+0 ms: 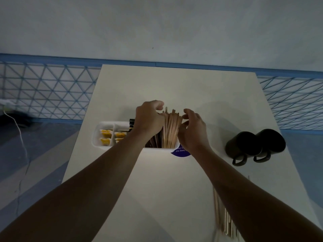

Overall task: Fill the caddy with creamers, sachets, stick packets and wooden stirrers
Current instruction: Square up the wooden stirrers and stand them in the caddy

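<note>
Left hand [149,119] and right hand [192,131], fingers curled round the wooden stirrers [172,130], upright in the caddy [97,135], right-end compartment; I'd level the tips, seat the bundle evenly, not splay it; loose stirrers [221,215] wait on the worktop [174,189]

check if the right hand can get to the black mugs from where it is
Probably yes: the mugs lie on bare table right of the right hand, nothing between, though its fingers must first release the stirrers.
</note>
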`<act>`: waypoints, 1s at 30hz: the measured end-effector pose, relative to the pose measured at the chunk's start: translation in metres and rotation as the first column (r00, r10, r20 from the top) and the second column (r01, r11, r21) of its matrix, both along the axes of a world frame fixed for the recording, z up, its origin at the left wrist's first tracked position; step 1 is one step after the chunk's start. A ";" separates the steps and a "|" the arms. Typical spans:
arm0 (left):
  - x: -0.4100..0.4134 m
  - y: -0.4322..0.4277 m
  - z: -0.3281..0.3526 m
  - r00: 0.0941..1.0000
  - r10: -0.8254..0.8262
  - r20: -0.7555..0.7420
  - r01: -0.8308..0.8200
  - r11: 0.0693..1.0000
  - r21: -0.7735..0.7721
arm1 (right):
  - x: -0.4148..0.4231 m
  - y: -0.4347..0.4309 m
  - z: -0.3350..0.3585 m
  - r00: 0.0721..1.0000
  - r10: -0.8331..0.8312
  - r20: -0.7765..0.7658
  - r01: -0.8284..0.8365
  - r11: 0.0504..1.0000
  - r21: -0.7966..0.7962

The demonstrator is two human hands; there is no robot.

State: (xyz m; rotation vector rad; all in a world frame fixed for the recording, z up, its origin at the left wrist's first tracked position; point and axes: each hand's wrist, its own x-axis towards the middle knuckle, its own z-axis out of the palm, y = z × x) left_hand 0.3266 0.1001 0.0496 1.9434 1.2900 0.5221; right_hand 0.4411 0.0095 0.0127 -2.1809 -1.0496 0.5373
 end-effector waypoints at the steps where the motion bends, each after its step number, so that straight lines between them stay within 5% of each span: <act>1: 0.001 0.000 0.001 0.999 -0.032 -0.010 0.032 1.000 -0.001 | 0.001 0.000 -0.001 1.000 0.002 -0.013 -0.002 0.999 -0.037; 9: 0.012 0.005 0.005 0.972 -0.188 -0.138 0.183 0.982 -0.054 | -0.003 0.001 0.000 0.994 0.098 -0.046 -0.103 0.984 -0.142; 14: 0.015 0.005 0.003 0.983 -0.147 -0.110 0.143 0.989 -0.043 | -0.007 0.012 0.003 0.992 0.119 0.028 -0.117 0.991 -0.059; 30: 0.014 0.000 0.004 0.998 -0.044 -0.050 0.046 0.998 0.042 | 0.003 -0.004 0.005 0.992 0.100 -0.070 -0.114 0.966 -0.234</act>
